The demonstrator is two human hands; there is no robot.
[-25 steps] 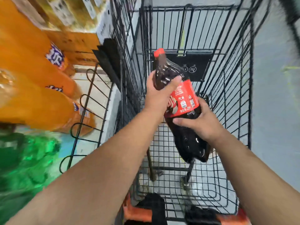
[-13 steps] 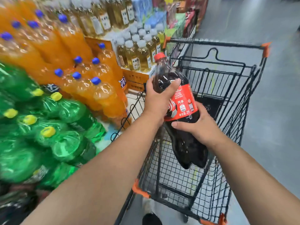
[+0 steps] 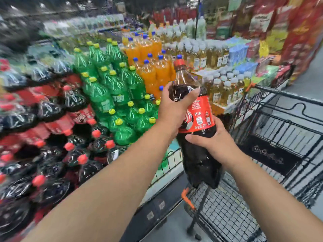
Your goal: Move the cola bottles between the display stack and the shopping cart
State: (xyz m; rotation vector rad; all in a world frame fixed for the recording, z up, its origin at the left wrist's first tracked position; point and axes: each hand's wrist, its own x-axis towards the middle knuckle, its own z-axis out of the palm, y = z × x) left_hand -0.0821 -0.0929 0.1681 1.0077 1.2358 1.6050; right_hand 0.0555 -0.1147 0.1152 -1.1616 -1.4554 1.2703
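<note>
Cola bottle held in both grips above the near corner of the shopping cart.
The left grip is curled round the bottle's shoulder, thumb across the front above the red label. The right grip is clamped on the dark body just below the label. The bottle is nearly upright, red cap up. The cart basket lies right of and below both grips. Left of them is the display stack of cola bottles, with green bottles and orange bottles beyond.

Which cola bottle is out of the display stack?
The cola bottle held cap up in the left hand and right hand, by the shopping cart; all others lie in the display stack.
</note>
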